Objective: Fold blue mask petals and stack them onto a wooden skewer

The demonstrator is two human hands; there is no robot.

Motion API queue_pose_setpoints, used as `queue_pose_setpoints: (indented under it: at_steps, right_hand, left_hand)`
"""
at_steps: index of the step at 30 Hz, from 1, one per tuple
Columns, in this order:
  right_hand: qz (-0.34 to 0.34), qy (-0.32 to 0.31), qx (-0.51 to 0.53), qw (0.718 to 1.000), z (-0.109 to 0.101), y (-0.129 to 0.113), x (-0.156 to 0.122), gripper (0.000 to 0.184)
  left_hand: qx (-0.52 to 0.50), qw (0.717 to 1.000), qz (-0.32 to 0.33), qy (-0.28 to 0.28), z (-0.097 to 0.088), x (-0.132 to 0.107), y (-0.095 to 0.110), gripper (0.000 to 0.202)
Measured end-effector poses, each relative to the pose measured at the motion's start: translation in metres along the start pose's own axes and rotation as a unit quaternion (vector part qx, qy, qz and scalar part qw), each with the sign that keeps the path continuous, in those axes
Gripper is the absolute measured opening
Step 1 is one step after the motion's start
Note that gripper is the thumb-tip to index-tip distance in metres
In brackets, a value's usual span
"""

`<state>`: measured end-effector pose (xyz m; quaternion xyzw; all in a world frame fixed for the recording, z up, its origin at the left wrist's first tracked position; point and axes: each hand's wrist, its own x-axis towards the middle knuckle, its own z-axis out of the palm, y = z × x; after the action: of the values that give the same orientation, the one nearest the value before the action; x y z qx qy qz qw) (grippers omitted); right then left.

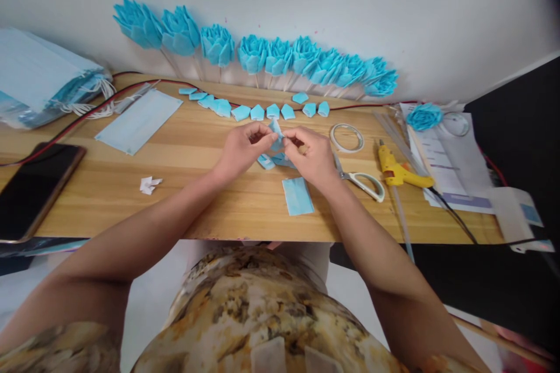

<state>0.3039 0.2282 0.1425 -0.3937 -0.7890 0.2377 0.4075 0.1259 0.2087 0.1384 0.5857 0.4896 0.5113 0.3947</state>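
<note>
Between my two hands, over the middle of the wooden table, is a small blue fabric piece [275, 127]. My left hand [248, 144] pinches it from the left with thumb and fingers. From the other side my right hand [308, 150] pinches its right edge. More blue fabric pieces [266, 161] lie on the table under my hands, partly hidden. Just beyond is a row of folded blue petals [257, 112]. A flat blue square [298, 196] lies nearer me, below my right hand. Scissors [362, 182] with pale handles rest beside my right wrist.
Blue fabric flowers [252, 54] on sticks lean along the wall. Right: a tape roll [347, 138], a yellow glue gun [398, 169], papers [455, 157] and a blue flower [424, 116]. Left: a phone [39, 189], a face mask [140, 121], a mask pack [48, 78] and a white scrap [150, 185].
</note>
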Motion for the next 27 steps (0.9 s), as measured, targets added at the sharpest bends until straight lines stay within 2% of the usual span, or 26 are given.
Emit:
queue_pose_setpoints:
  at_steps: [4,8,11,14,21,27]
  right_hand:
    - [-0.018,-0.003,-0.016,1.000,0.0001,0.0009,-0.0006,0.015]
    - [-0.037,-0.010,0.007,0.999,-0.0006,0.0003,-0.0011,0.013]
    - [-0.019,-0.011,0.026,0.999,0.0001,-0.0002,-0.0011,0.016]
    - [0.017,0.000,0.033,0.999,0.0016,-0.0011,-0.0005,0.014]
    - [0.061,0.010,0.058,0.996,0.0021,-0.0043,0.0012,0.015]
    - [0.071,0.011,0.065,0.995,0.0011,-0.0052,0.0012,0.016]
  left_hand:
    - [0.002,1.000,0.002,0.002,0.0006,0.0013,-0.0030,0.014]
    - [0.051,0.997,0.046,0.021,0.0025,0.0007,-0.0034,0.008]
    - [0.108,0.988,0.103,0.033,0.0036,-0.0010,-0.0022,0.010]
    - [0.121,0.983,0.137,0.028,0.0041,-0.0021,-0.0011,0.011]
    - [0.039,0.996,0.072,0.033,0.0062,-0.0003,-0.0012,0.011]
    - [-0.003,0.999,0.046,0.029,0.0058,0.0010,-0.0036,0.012]
